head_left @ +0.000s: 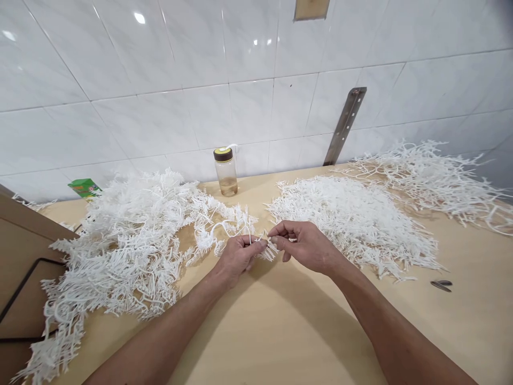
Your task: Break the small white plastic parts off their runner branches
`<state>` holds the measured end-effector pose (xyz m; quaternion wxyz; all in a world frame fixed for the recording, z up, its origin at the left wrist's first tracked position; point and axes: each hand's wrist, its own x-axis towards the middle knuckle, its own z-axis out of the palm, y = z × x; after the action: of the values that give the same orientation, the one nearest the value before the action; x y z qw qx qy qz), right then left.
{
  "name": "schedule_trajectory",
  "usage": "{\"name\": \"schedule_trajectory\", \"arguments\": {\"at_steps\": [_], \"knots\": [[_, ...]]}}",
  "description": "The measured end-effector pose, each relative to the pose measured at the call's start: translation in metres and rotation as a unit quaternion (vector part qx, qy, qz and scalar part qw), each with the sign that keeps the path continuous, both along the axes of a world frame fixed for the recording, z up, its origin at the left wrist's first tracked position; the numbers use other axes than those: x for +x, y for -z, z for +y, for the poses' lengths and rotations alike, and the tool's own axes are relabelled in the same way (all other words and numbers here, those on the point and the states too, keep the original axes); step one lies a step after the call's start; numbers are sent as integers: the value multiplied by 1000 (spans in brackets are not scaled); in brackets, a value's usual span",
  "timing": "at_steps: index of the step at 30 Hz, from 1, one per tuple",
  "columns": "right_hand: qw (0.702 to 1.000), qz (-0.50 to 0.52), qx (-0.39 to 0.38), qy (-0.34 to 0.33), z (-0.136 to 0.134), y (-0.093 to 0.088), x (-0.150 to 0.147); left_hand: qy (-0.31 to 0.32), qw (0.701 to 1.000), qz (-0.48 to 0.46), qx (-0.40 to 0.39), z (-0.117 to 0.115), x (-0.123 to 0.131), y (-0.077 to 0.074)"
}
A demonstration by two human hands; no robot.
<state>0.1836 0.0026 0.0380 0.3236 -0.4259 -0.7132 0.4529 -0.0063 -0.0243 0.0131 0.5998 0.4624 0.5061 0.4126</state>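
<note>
My left hand pinches a white branching plastic strand between thumb and forefinger, above the middle of the table. My right hand meets it from the other side, thumb and forefinger closed on the same strand's fine tips. From the left hand a curly length of strand trails to a big tangled white heap on the left. Just beyond my right hand lies a flatter pile of short white pieces. The exact grip point is partly hidden behind the fingers.
A clear bottle with a dark lid stands by the tiled wall. Bare white stems lie at back right, small snips at right. A cardboard box borders the left; a green packet sits behind the heap.
</note>
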Motion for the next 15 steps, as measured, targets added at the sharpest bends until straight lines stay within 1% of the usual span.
{"name": "schedule_trajectory", "arguments": {"at_steps": [3,6,11,15], "knots": [[1000,0,-2,-2,1,1,1,11,1000,-5,-4,0,-2,2],[1000,-9,17,1,3,8,2,12,1000,-22,-9,1,-3,1],[991,-73,105,31,4,16,-1,27,1000,-10,-9,0,-1,-4],[978,-115,164,52,0,14,-6,3,999,38,-7,-2,3,-8]]}}
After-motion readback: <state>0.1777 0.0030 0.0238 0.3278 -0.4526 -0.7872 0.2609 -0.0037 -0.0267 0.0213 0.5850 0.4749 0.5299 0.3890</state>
